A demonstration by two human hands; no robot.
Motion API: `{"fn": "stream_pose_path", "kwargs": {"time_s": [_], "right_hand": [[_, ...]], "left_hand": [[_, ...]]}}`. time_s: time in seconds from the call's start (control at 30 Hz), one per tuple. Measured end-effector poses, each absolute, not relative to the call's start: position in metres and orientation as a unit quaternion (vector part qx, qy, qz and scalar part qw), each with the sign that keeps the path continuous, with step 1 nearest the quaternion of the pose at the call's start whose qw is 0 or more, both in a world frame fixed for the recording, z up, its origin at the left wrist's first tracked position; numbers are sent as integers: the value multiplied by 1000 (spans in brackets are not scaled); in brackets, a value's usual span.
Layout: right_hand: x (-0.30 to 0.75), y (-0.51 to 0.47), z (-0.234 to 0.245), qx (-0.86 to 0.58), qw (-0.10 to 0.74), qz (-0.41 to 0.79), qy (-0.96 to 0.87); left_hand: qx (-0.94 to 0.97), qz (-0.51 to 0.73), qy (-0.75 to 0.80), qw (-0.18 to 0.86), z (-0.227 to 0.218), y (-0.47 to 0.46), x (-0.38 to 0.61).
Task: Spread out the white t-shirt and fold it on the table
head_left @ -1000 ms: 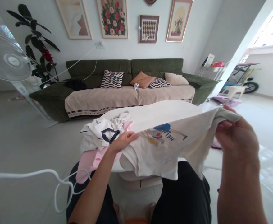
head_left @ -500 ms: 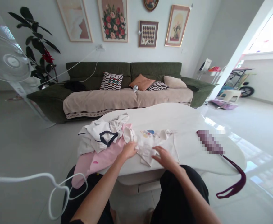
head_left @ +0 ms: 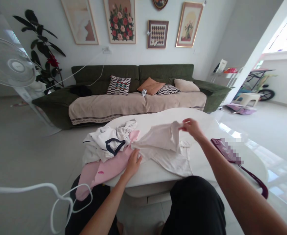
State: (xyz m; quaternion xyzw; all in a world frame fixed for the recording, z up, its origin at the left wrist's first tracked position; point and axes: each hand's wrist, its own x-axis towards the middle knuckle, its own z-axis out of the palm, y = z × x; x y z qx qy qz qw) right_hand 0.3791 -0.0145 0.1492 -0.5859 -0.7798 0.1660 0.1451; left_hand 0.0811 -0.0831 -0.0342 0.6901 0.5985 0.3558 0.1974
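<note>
A thin white T-shirt lies partly spread on the white table in front of me. My right hand pinches its far right edge and holds that part up off the tabletop, folded over so that the print is hidden. My left hand rests low at the shirt's left end, fingertips at the cloth and thumb apart from the fingers. Left of it lies a pink garment, hanging over the table edge onto my knee. On top of that is a crumpled white garment with navy trim.
A dark red phone-like item with a wrist strap lies at the table's right. A white cable loops at the lower left. Behind the table stands a green sofa; a white fan is at the left.
My right hand has moved up and away, lifting the shirt's edge and turning cloth over the print. My left hand has shifted slightly down and left, its fingers loosened. The view has shifted a little.
</note>
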Motion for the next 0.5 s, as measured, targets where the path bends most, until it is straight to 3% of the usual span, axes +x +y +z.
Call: {"fn": "stream_pose_path", "kwargs": {"time_s": [0.1,0.33,0.5], "right_hand": [[401,-3,151,-641,176,116,-738],[374,-76,42,-611,91,183,-765],[337,-108,15,-628,128,193,-743]], "left_hand": [[722,323,587,172,-32,-89,88],[753,244,591,158,-21,-99,92],[779,283,523,197,2,-118,119]]}}
